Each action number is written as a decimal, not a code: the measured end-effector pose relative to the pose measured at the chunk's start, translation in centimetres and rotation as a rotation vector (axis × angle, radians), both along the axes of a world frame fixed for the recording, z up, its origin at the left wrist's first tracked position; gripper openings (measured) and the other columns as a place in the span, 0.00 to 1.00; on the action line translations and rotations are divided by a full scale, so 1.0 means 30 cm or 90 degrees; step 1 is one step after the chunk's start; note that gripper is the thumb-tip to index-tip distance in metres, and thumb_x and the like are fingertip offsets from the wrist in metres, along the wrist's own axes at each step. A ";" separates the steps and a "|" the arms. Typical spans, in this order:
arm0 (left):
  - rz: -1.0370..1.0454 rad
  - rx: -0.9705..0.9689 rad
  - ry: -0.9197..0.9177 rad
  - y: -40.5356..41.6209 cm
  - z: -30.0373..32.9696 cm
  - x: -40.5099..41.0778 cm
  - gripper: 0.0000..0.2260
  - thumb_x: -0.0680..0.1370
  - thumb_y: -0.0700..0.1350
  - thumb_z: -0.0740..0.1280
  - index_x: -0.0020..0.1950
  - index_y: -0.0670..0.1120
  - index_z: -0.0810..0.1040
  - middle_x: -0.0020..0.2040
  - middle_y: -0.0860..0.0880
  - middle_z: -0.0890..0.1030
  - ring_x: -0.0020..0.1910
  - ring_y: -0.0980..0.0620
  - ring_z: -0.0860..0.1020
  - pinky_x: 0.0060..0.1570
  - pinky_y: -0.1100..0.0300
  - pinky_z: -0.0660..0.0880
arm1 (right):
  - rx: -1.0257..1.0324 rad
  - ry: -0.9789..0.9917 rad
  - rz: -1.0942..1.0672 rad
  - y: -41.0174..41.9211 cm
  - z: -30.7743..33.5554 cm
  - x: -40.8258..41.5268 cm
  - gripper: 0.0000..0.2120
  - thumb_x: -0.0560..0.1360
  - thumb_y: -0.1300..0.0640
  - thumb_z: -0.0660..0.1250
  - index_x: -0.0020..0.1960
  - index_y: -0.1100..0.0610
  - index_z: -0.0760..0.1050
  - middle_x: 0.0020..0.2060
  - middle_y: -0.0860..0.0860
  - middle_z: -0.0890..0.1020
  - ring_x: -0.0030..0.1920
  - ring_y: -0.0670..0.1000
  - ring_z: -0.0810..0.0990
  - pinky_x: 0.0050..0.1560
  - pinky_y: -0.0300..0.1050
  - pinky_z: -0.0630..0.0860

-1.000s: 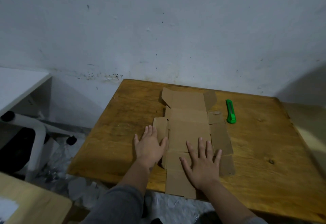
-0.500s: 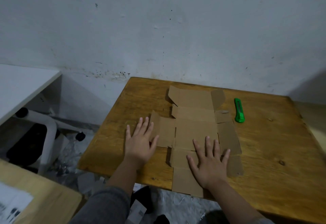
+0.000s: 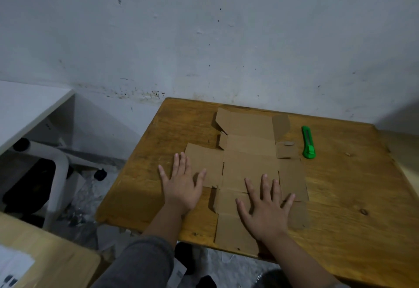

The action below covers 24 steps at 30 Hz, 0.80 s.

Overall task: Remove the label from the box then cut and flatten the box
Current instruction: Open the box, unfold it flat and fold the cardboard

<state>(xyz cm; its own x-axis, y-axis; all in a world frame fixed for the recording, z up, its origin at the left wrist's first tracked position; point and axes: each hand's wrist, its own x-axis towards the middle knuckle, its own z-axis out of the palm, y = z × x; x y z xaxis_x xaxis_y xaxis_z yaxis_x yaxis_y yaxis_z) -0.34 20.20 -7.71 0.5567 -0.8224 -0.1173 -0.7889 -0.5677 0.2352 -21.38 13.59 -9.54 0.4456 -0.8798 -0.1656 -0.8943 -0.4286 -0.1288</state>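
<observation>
- The box (image 3: 249,167) is laid open as one flat sheet on the wooden surface (image 3: 351,197), its near edge overhanging.
- Since a second ago its left flap has been pushed down flat; flattening is judged nearly complete.
- The left hand (image 3: 181,188) is spread on that flap's left edge; the right hand (image 3: 264,208) is spread on the near panels.
- A green cutter (image 3: 308,142) lies just right of the box.

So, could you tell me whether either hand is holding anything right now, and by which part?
Nothing is held. The left hand and right hand lie open, palms down on the flattened box.
</observation>
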 end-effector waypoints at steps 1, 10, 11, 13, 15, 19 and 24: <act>0.000 -0.008 -0.013 -0.028 0.023 -0.010 0.38 0.74 0.67 0.32 0.78 0.46 0.44 0.79 0.48 0.41 0.76 0.51 0.35 0.71 0.36 0.34 | 0.003 -0.005 -0.004 -0.002 0.003 0.010 0.31 0.73 0.30 0.40 0.73 0.35 0.38 0.77 0.51 0.39 0.75 0.58 0.34 0.67 0.70 0.30; -0.141 0.078 -0.072 -0.250 0.094 -0.155 0.35 0.78 0.65 0.42 0.78 0.46 0.39 0.78 0.46 0.36 0.76 0.47 0.34 0.72 0.37 0.36 | -0.112 -0.019 -0.064 -0.160 0.038 0.041 0.32 0.76 0.38 0.37 0.77 0.49 0.46 0.77 0.56 0.44 0.76 0.56 0.35 0.65 0.61 0.24; -0.142 0.099 -0.068 -0.256 0.075 -0.156 0.35 0.78 0.66 0.42 0.77 0.46 0.37 0.78 0.46 0.35 0.76 0.47 0.33 0.71 0.37 0.35 | -0.105 0.009 -0.069 -0.201 0.040 0.028 0.31 0.77 0.39 0.39 0.77 0.49 0.45 0.77 0.57 0.42 0.75 0.57 0.34 0.65 0.63 0.25; -0.137 0.124 -0.064 -0.253 0.030 -0.143 0.37 0.77 0.67 0.41 0.76 0.46 0.33 0.77 0.47 0.33 0.75 0.47 0.32 0.71 0.37 0.34 | -0.079 0.054 -0.090 -0.268 0.031 -0.004 0.31 0.78 0.39 0.40 0.77 0.50 0.41 0.76 0.57 0.39 0.75 0.58 0.33 0.66 0.65 0.27; -0.142 0.110 -0.070 -0.244 -0.010 -0.115 0.38 0.76 0.69 0.40 0.75 0.47 0.31 0.77 0.48 0.32 0.75 0.48 0.31 0.71 0.37 0.33 | -0.054 0.067 -0.105 -0.312 0.012 -0.028 0.31 0.78 0.38 0.38 0.77 0.51 0.40 0.76 0.55 0.39 0.75 0.57 0.34 0.68 0.66 0.30; -0.151 0.070 -0.061 -0.229 -0.064 -0.067 0.40 0.73 0.72 0.37 0.76 0.48 0.33 0.76 0.51 0.33 0.75 0.49 0.32 0.72 0.39 0.34 | -0.025 0.010 -0.129 -0.363 -0.010 -0.040 0.31 0.79 0.39 0.39 0.77 0.52 0.42 0.77 0.52 0.44 0.77 0.53 0.40 0.70 0.64 0.34; -0.153 -0.052 -0.066 -0.219 -0.104 -0.066 0.39 0.74 0.72 0.47 0.77 0.47 0.57 0.77 0.50 0.56 0.77 0.48 0.52 0.71 0.35 0.51 | -0.145 -0.238 -0.231 -0.462 -0.004 0.007 0.24 0.79 0.50 0.55 0.73 0.56 0.60 0.68 0.58 0.68 0.70 0.57 0.62 0.73 0.57 0.53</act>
